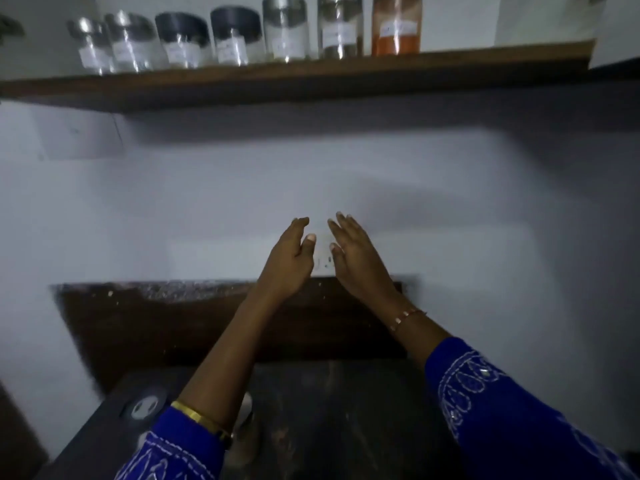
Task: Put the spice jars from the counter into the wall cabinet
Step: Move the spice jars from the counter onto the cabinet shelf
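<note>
Several spice jars stand in a row on the wooden shelf at the top; most are clear with steel or dark lids, such as one clear jar, and an orange-filled jar stands at the right end. My left hand and my right hand are raised side by side before the white wall, well below the shelf, fingers straight, holding nothing. A jar with a dark lid sits on the dark counter at the lower left. Another jar is partly hidden behind my left forearm.
A white wall socket shows between my hands. A dark brown backsplash strip runs along the back of the counter. White wall fills the middle of the view, and a white cabinet edge stands at the top right.
</note>
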